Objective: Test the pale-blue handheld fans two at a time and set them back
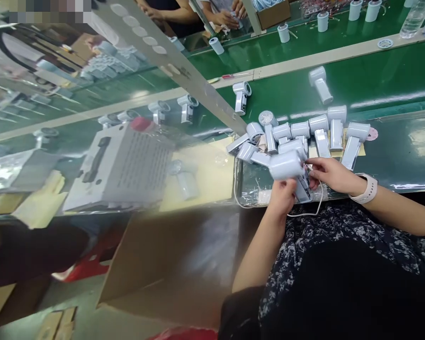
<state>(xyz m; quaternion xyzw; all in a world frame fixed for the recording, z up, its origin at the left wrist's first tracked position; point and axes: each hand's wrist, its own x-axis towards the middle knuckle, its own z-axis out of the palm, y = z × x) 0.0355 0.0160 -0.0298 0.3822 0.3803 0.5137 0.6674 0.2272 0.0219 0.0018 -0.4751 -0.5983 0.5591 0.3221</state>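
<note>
My left hand (282, 196) is wrapped round the lower part of a pale blue hairdryer-shaped unit (286, 164), its barrel lying sideways and the handle pointing down. Close against the unit's right side, my right hand (327, 174) has its fingers pinched on a thin white cable (321, 200). The cable loops below both hands; its end is hidden by the fingers. Just beyond the held unit, several like units (318, 130) lie crowded together on the bench.
A green conveyor (276, 61) runs behind, carrying more units and cups. A slanted metal post (198, 71) rises left of the pile. Further left stand a blurred white box (123, 165) and, below, an open cardboard box (170, 264). Co-workers' hands (226, 19) show across the line.
</note>
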